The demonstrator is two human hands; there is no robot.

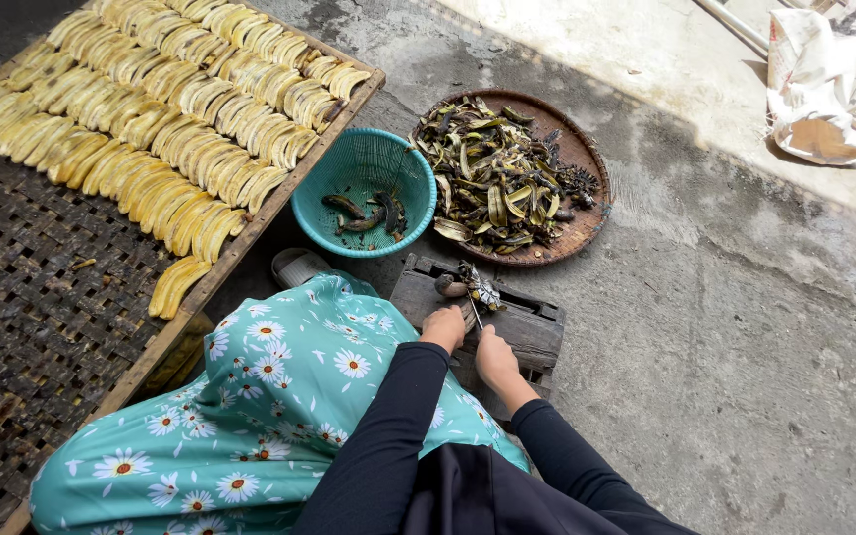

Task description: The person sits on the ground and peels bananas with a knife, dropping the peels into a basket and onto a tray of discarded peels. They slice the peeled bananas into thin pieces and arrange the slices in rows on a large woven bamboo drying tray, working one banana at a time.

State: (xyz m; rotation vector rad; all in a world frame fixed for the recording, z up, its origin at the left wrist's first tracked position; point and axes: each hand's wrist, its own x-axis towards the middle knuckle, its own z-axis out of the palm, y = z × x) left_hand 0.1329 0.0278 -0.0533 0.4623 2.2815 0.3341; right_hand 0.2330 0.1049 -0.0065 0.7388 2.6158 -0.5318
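Note:
My left hand (444, 327) is closed around a small banana (451, 286) whose dark peel (481, 293) hangs open at the top. My right hand (496, 359) sits just beside it, fingers closed on a thin knife (475, 313) whose blade points up towards the fruit. Both hands hover over a low dark wooden stool (532, 327) in front of my knees. Black sleeves cover both arms. A teal cloth with white daisies (260, 406) lies over my left leg.
A teal plastic basket (364, 163) holding a few dark bananas stands beyond the stool. A round woven tray (587, 159) heaped with peels is right of it. A woven drying rack (22, 287) with rows of peeled bananas (180, 109) fills the left. A white sack (814, 79) lies far right on concrete.

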